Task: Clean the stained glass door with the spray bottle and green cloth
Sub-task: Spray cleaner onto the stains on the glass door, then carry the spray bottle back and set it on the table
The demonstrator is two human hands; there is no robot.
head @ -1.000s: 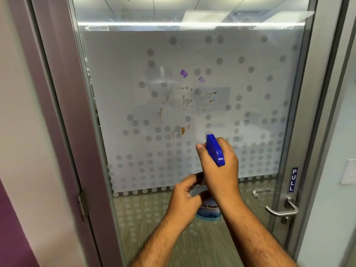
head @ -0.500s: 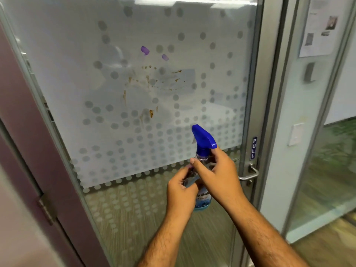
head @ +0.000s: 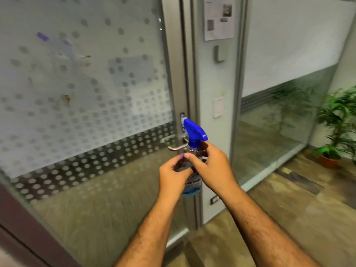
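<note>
A clear spray bottle with a blue trigger head stands upright between both hands, in front of the door's lever handle. My left hand wraps the bottle's body. My right hand grips its neck just under the blue head. The frosted, dotted glass door fills the left side. Brown stains and two purple marks sit on its upper left. No green cloth is in view.
The metal door frame runs down the middle, with a paper notice, a card reader and a wall switch on the panel beside it. Potted plants stand on the floor at the far right beside a glass wall.
The view has swung to the right, so the stained glass slid left and the side wall and plants came into sight. My right hand moved down from the blue head to the bottle's neck.
</note>
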